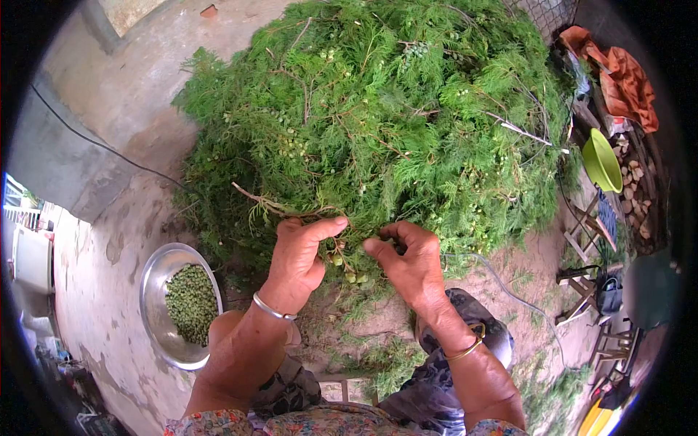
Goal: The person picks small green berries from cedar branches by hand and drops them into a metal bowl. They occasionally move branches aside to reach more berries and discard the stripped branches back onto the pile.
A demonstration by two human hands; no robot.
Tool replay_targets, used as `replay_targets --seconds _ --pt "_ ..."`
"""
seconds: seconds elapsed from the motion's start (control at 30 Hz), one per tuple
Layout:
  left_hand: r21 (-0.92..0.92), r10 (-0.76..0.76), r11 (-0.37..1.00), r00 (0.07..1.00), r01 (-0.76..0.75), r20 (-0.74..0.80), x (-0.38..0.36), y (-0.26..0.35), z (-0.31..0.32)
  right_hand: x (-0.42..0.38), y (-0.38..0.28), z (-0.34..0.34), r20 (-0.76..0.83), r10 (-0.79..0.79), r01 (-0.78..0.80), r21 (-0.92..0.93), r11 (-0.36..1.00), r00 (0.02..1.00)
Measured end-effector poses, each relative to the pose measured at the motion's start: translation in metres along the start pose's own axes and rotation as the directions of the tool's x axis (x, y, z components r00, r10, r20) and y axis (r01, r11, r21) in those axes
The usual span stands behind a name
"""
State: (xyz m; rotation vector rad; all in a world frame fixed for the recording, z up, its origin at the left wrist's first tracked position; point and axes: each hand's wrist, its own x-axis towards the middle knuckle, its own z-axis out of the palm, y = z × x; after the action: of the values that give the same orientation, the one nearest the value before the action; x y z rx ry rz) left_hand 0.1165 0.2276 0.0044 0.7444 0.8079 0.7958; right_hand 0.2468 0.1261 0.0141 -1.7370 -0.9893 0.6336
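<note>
A large heap of green conifer branches lies in front of me. At its near edge my left hand holds a small branch, its thumb and fingers closed on the stem. Some round green cones hang from sprigs between my hands. My right hand is just to the right, thumb and index finger drawn close together at the foliage; whatever they pinch is too small to make out. A metal bowl on the floor at my left contains many small green cones.
A green-yellow basin, stacked firewood and an orange cloth are at the right. Wooden stools stand below them. A cable crosses the left side; another lies on the floor at right.
</note>
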Motion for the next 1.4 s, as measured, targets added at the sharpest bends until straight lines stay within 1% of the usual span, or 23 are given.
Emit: replay_targets --seconds 0.13,0.27,0.33,0.4,0.43,0.5,0.53,0.57,0.63,0.67,0.73,0.77,0.83,0.87,0.9,0.97,1.0,1.07,1.17,1.2,1.3,1.37,1.4 --pt "0.050 0.001 0.999 1.000 -0.001 0.008 0.001 -0.001 0.000 0.001 0.002 -0.001 0.014 0.017 -0.017 -0.005 1.000 1.000" --pt "0.047 -0.008 0.999 1.000 0.008 0.008 0.000 -0.002 -0.002 0.002 0.007 0.002 -0.036 -0.018 0.019 0.020 1.000 0.999" --pt "0.054 0.018 0.998 0.999 -0.016 -0.034 0.003 -0.005 -0.004 0.002 0.007 0.002 -0.064 -0.032 0.034 0.036 0.999 0.997" --pt "0.039 0.023 0.999 0.999 -0.022 -0.039 0.003 -0.003 -0.005 0.004 0.003 -0.002 0.027 0.026 -0.030 0.171 0.985 0.999" --pt "0.025 0.031 0.999 0.999 -0.030 -0.042 0.004 -0.002 -0.005 0.004 -0.003 -0.005 0.031 0.025 -0.030 0.171 0.985 0.999" --pt "0.003 0.019 1.000 0.999 -0.019 -0.051 0.007 -0.002 -0.006 0.004 -0.014 -0.011 0.089 0.169 -0.191 0.426 0.884 0.982" --pt "-0.018 0.006 1.000 0.998 -0.007 -0.058 0.007 -0.003 -0.006 0.004 -0.013 -0.013 0.120 0.188 -0.223 0.488 0.844 0.975" --pt "-0.018 0.006 1.000 0.998 -0.007 -0.059 0.007 -0.003 -0.007 0.004 -0.014 -0.014 0.121 0.188 -0.224 0.487 0.844 0.975" --pt "-0.062 -0.066 0.996 0.997 0.064 -0.032 0.007 -0.002 -0.008 0.003 -0.016 -0.016 0.145 0.283 -0.313 0.581 0.751 0.948" --pt "-0.062 -0.065 0.996 0.997 0.063 -0.031 0.006 0.000 -0.007 0.004 -0.015 -0.017 0.144 0.282 -0.311 0.581 0.752 0.949" --pt "-0.201 -0.091 0.970 0.972 0.136 0.216 0.004 0.005 -0.004 0.005 -0.011 -0.019 0.137 0.299 -0.315 0.642 0.699 0.944" --pt "-0.202 -0.091 0.970 0.972 0.136 0.217 0.004 0.006 -0.005 0.006 -0.011 -0.020 0.136 0.299 -0.314 0.642 0.699 0.944" --pt "-0.202 -0.204 0.940 0.927 0.276 0.314 0.005 0.009 -0.006 0.007 -0.011 -0.021 0.142 0.230 -0.270 0.498 0.824 0.963" --pt "-0.161 -0.207 0.957 0.956 0.242 0.207 0.007 0.004 -0.004 0.006 -0.011 -0.021 0.144 0.159 -0.203 0.385 0.900 0.977" --pt "-0.162 -0.207 0.957 0.956 0.242 0.206 0.009 0.002 -0.006 0.005 -0.011 -0.021 0.145 0.159 -0.204 0.386 0.900 0.977" --pt "-0.182 -0.251 0.942 0.951 0.283 0.179 0.016 -0.003 -0.012 0.004 -0.010 -0.019 0.113 0.105 -0.136 0.315 0.939 0.988" --pt "-0.182 -0.251 0.941 0.951 0.284 0.181 0.019 -0.009 -0.014 0.004 -0.009 -0.017 0.111 0.105 -0.135 0.314 0.940 0.988" --pt "-0.302 -0.294 0.896 0.945 0.325 0.145 0.023 -0.022 -0.017 0.003 -0.008 -0.012 0.009 0.089 -0.086 0.391 0.916 0.996" --pt "-0.326 -0.315 0.888 0.946 0.323 0.079 0.018 -0.017 -0.001 0.002 -0.011 -0.009 0.007 0.097 -0.090 0.441 0.893 0.995" --pt "-0.320 -0.316 0.895 0.948 0.312 0.039 0.020 -0.020 -0.002 0.002 -0.009 -0.009 0.009 0.098 -0.092 0.440 0.893 0.995" --pt "-0.328 -0.346 0.878 0.936 0.349 0.070 0.023 -0.025 -0.004 0.002 -0.006 -0.010 0.051 0.033 -0.051 0.409 0.911 0.998" --pt "-0.336 -0.330 0.880 0.941 0.336 0.076 0.021 -0.026 -0.001 0.001 -0.007 -0.011 0.135 0.047 -0.103 0.448 0.888 0.990" --pt "-0.329 -0.331 0.886 0.942 0.328 0.048 0.018 -0.023 0.003 0.000 -0.008 -0.011 0.139 0.047 -0.105 0.446 0.889 0.989"
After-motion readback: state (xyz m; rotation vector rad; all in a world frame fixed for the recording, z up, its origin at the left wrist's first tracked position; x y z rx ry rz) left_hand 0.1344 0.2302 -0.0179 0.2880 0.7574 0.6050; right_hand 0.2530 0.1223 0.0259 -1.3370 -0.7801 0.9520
